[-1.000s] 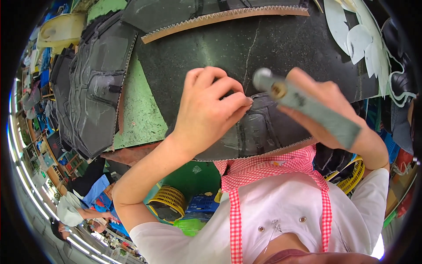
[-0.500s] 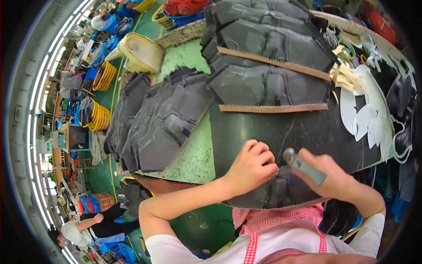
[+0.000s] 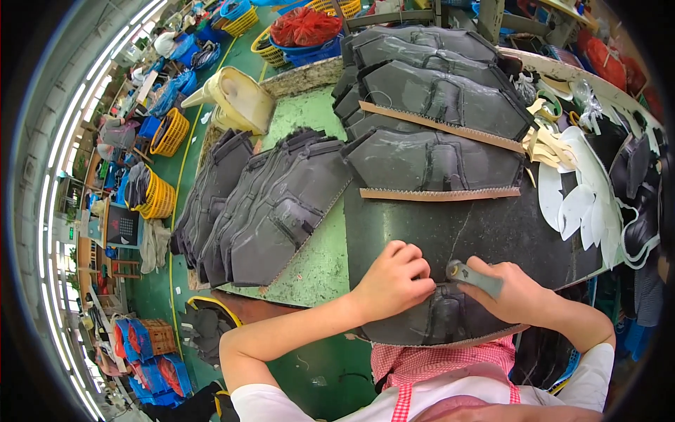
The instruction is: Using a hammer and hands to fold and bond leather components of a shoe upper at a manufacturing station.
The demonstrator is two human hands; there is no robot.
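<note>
A dark grey panel (image 3: 402,325) with a brown toothed edge lies before me at the near edge of a black work board (image 3: 401,224). My left hand (image 3: 394,280) rests at the panel's far edge, fingers curled and pressed together on it; the fingertips are partly hidden. In my right hand (image 3: 512,294) is a hammer (image 3: 479,278) with a grey metal head. Its round face is close beside my left fingers, over the panel's far edge; whether it touches cannot be made out. My fist hides the handle.
Beyond the board, similar panels lie overlapped in a stack (image 3: 436,158). More panels (image 3: 274,218) fan out on the green tabletop (image 3: 320,271) at left. A cream plastic container (image 3: 242,102) stands at the far left corner. White cut pieces (image 3: 578,204) lie at right.
The hammer has come down nearer the panel, its head turned more level. My left hand stays at the panel's edge. The whole view has shifted, so the tabletop sits lower in the picture.
</note>
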